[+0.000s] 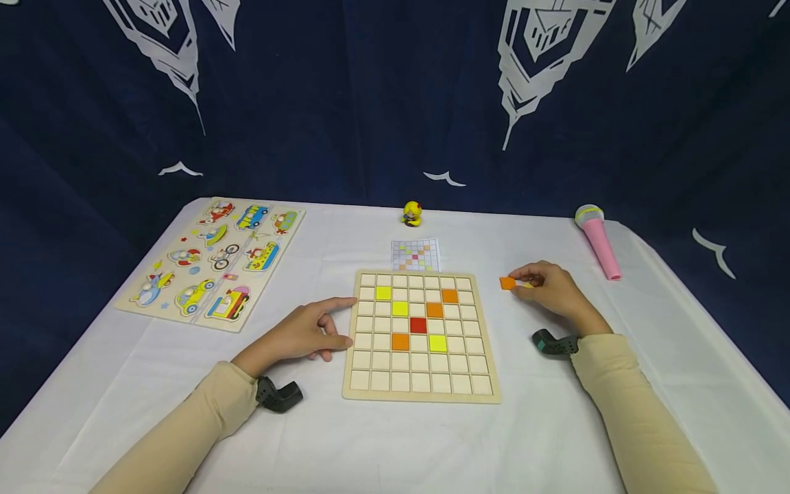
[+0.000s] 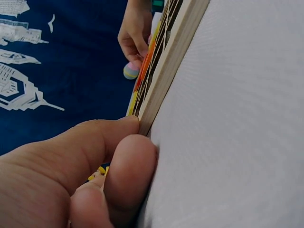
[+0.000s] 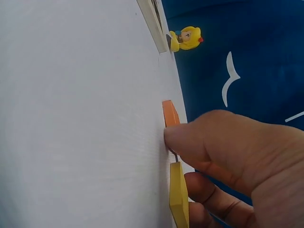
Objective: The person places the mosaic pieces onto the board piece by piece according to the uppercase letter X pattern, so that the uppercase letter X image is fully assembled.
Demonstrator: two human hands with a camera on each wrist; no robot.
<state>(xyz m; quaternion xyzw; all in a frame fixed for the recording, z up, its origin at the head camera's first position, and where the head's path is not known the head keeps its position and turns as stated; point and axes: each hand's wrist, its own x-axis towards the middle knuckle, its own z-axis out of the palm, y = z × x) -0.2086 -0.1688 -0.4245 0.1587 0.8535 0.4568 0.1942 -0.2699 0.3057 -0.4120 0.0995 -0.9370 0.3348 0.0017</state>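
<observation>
A square wooden grid board [image 1: 422, 396] lies in the middle, with yellow, orange and one red tile [image 1: 417, 325] in some cells. My left hand [image 1: 302, 331] touches the board's left edge with index finger and thumb; the left wrist view shows the fingertips against the wooden side [image 2: 164, 71]. To the right of the board, my right hand [image 1: 548, 289] pinches an orange tile [image 1: 507, 283] at the tabletop. A yellow tile [image 3: 178, 194] is beside its lower fingers; whether they grip it I cannot tell.
Behind the board lies a printed pattern card [image 1: 415, 254], with a small yellow figurine [image 1: 411, 214] beyond it. A vehicle picture puzzle board [image 1: 216, 264] lies at the left. At the right is a pink toy microphone [image 1: 600, 243]. A dark blue curtain [image 1: 370, 89] hangs behind the white-covered table.
</observation>
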